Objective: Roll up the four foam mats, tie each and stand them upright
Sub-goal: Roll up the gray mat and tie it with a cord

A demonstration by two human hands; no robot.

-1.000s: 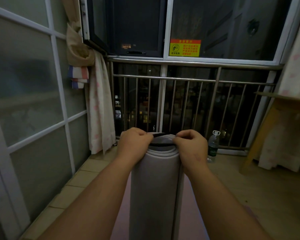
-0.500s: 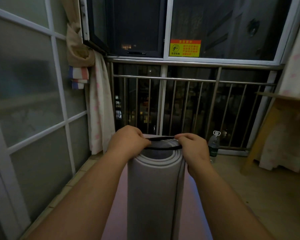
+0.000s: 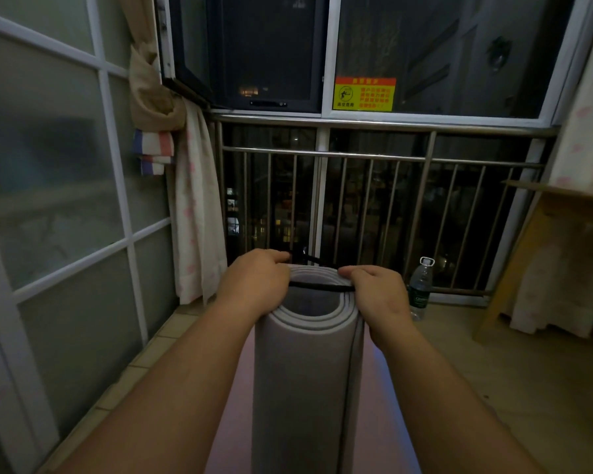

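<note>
Head view: we are seeing a rolled mat [image 3: 305,371] standing upright on a pink mat [image 3: 230,422] lying on the floor, between two forearms. At its top, the left hand [image 3: 254,285] and right hand [image 3: 377,295] are pinching a black band [image 3: 319,286] with curled fingers [image 3: 348,271], holding it taut across the opening. Beyond, a bottle [image 3: 420,289] is standing by the railing [image 3: 356,159].

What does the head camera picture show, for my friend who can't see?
A left hand and right hand pinch a black band across the top of an upright rolled grey foam mat. Behind stand a balcony railing and a water bottle.
</note>
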